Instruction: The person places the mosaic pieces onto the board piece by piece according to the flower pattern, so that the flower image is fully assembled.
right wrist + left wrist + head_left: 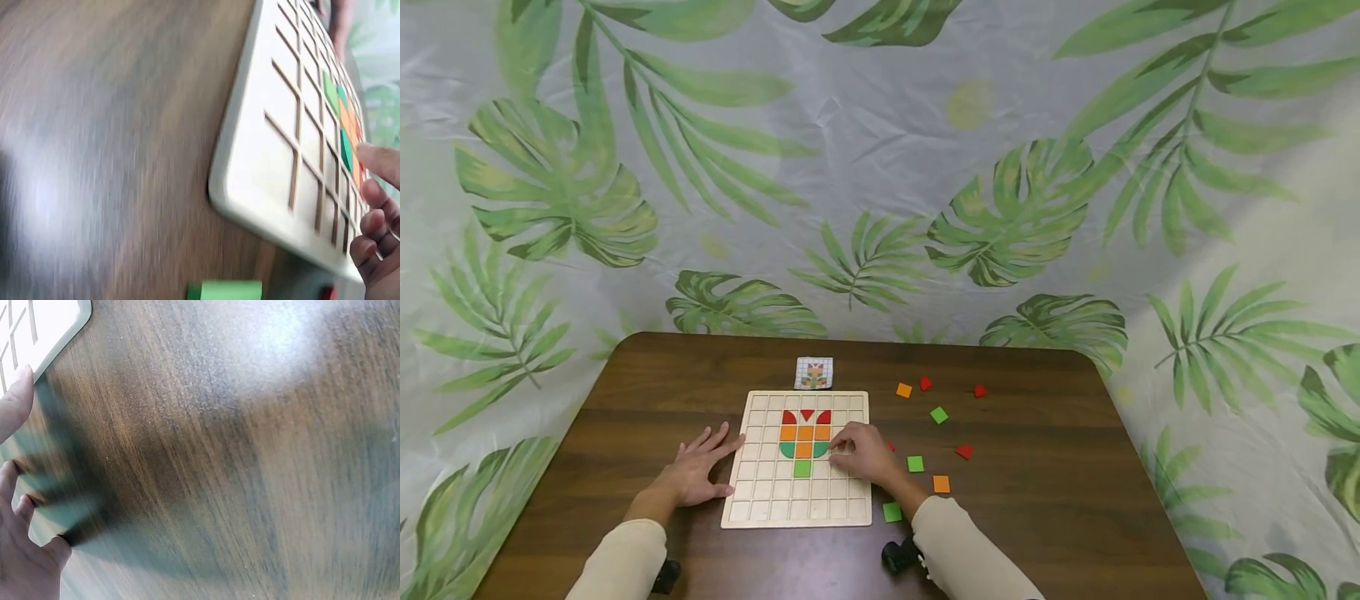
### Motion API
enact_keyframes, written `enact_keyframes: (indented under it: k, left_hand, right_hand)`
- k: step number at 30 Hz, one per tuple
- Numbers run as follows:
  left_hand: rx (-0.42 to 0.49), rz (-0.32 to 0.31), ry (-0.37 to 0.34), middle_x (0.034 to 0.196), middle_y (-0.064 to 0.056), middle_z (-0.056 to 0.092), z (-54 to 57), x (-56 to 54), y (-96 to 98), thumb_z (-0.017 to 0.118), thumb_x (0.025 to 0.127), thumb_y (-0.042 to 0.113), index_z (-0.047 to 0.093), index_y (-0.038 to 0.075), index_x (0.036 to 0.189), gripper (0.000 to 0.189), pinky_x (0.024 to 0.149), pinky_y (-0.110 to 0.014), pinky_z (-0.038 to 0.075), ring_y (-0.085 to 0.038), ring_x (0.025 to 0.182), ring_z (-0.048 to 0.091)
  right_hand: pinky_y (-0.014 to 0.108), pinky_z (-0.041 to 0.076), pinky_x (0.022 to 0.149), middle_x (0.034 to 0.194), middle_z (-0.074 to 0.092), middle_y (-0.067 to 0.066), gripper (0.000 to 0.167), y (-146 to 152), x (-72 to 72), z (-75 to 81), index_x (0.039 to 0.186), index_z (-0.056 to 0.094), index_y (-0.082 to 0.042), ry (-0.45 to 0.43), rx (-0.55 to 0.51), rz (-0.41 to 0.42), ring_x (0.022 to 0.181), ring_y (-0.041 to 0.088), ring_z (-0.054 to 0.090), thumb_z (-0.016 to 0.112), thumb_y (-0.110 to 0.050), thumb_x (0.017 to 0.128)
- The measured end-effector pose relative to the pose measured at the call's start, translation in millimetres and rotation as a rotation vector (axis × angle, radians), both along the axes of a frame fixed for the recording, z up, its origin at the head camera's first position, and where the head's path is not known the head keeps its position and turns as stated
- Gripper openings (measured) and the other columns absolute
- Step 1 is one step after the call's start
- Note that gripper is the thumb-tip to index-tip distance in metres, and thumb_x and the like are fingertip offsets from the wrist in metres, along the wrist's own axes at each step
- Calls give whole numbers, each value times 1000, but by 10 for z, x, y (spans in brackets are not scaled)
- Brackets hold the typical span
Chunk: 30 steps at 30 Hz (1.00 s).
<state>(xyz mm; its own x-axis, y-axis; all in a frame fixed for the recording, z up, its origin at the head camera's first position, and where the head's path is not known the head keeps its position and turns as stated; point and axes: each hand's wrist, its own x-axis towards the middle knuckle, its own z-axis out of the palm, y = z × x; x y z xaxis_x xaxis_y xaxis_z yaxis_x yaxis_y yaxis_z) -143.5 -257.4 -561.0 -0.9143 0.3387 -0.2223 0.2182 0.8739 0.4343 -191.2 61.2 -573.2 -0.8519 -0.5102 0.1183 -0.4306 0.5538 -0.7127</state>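
A pale wooden grid board (767, 500) lies on the table with a tulip-like pattern of coloured tiles set in it. Red tiles (823, 417) top the pattern, orange squares (805, 433) fill its middle, and a light green square (802, 468) sits at its foot. Rounded dark green tiles (786, 450) flank the lower orange square. My left hand (695, 473) rests with spread fingers at the board's left edge, thumb touching it. My right hand (867, 454) is over the board's right side, its index fingertip at the right dark green tile (345, 149); other fingers bend loosely.
A small pattern card (814, 373) lies behind the board. Loose tiles lie to the right, among them an orange square (941, 484), a green square (915, 464) and a red triangle (964, 452). A leaf-printed curtain (880, 167) hangs behind the brown table (1037, 500).
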Motion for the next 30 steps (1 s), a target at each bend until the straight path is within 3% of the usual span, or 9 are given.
enact_keyframes:
  k: [7,16,23,30]
  left_hand:
    - [-1,9,-2,154,-25,23,9,6,-10,77,77,37,40,13,147,83,102,-76,12,-52,139,18]
    - [4,7,-1,154,-26,24,2,18,-4,77,77,38,41,12,146,83,101,-76,12,-53,138,18]
    - [2,14,-12,154,-25,23,13,19,9,77,77,36,41,12,147,82,102,-76,12,-52,139,17]
    - [1,9,-2,154,-25,23,19,13,15,77,77,38,40,12,147,83,101,-76,12,-52,138,18]
  right_hand:
    - [20,41,57,76,58,-2,10,362,-94,-29,89,75,-7,-38,-5,-56,64,6,47,77,-9,80]
    - [20,41,55,76,58,-1,13,835,-154,-60,86,74,-8,-37,16,-63,61,6,44,82,-13,77]
    - [21,42,58,78,62,0,17,1096,-155,-63,85,73,-6,-131,20,-39,63,7,46,84,-12,74]
    - [20,40,55,79,61,1,20,1206,-146,-39,87,72,-5,-158,69,3,61,6,44,84,-14,74]
